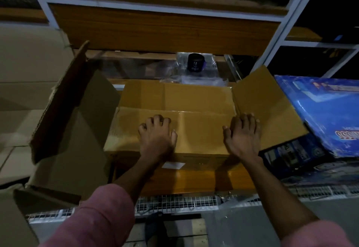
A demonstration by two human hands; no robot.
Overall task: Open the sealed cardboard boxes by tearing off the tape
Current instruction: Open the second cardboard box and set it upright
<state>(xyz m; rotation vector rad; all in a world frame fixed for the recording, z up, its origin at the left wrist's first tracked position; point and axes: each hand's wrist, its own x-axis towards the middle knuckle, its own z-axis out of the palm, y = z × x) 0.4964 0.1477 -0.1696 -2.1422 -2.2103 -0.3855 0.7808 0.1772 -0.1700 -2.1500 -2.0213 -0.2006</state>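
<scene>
A brown cardboard box [198, 130] stands in front of me on a wire shelf. Its right side flap [266, 106] is lifted and leans outward; the far flap and the near flap lie flat over the top. My left hand [157, 136] rests on the near flap with its fingertips bent down onto the cardboard. My right hand [242, 136] lies at the box's right end, fingers reaching the base of the raised flap. Glossy clear tape [124, 130] shows on the left part of the top. Neither hand holds anything that I can see.
An opened cardboard box [68, 120] with raised flaps stands close on the left. A blue printed carton [322, 110] leans on the right. Behind the box lies clear plastic wrap with a dark cylinder [194, 62]. Shelf posts and wooden boards rise behind.
</scene>
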